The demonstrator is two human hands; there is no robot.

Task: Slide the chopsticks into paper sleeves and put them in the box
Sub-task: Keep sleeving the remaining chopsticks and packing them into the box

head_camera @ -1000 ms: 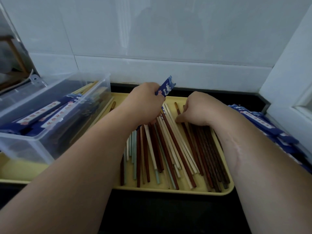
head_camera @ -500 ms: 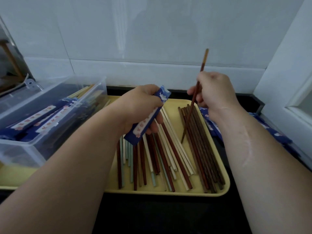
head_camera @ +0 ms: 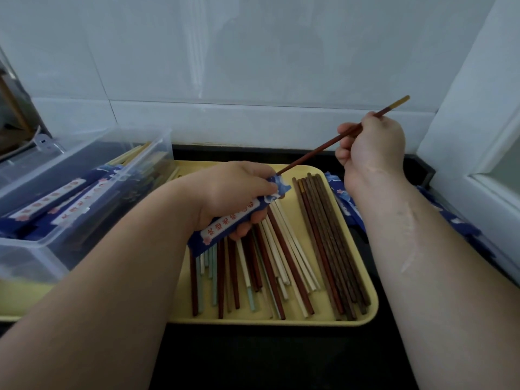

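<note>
1. centre of frame: gripping a blue paper sleeve with a white label strip and red characters (head_camera: 228,224) in the left hand (head_camera: 236,192), fingers curled underneath and thumb on top near the upper-right end. held tilted, lower left to upper right, just above the tray.
2. upper right: pinching a thin reddish-brown wooden chopstick with a pale yellow top end (head_camera: 315,152) in the right hand (head_camera: 371,147), fingers curled round it close to the top. slanting down and left, lower tip right at the sleeve's open end by the left thumb. honestly can't tell if it's inside yet.
3. under both hands: a yellow plastic tray with rounded corners (head_camera: 298,322), sitting on a black countertop (head_camera: 281,361).
4. lower centre, on the tray: a loose pile of bare chopsticks in cream, red-brown and pale teal (head_camera: 270,266), lying roughly lengthwise, plenty of them overlapping.
5. right part of the tray: a tidier bunch of dark brown wooden chopsticks (head_camera: 334,249), side by side and touching.
6. left of frame: a clear plastic storage box (head_camera: 31,257) on something yellow, can't tell if it's the same tray. inside it, chopsticks already in blue sleeves (head_camera: 50,204), plus a few bare cream sticks (head_camera: 132,154) poking up at the far end.
7. right of the tray: spare blue paper sleeves (head_camera: 342,198) on the counter, partly hidden behind the right forearm.
8. top of frame: a white tiled wall (head_camera: 253,66).
</note>
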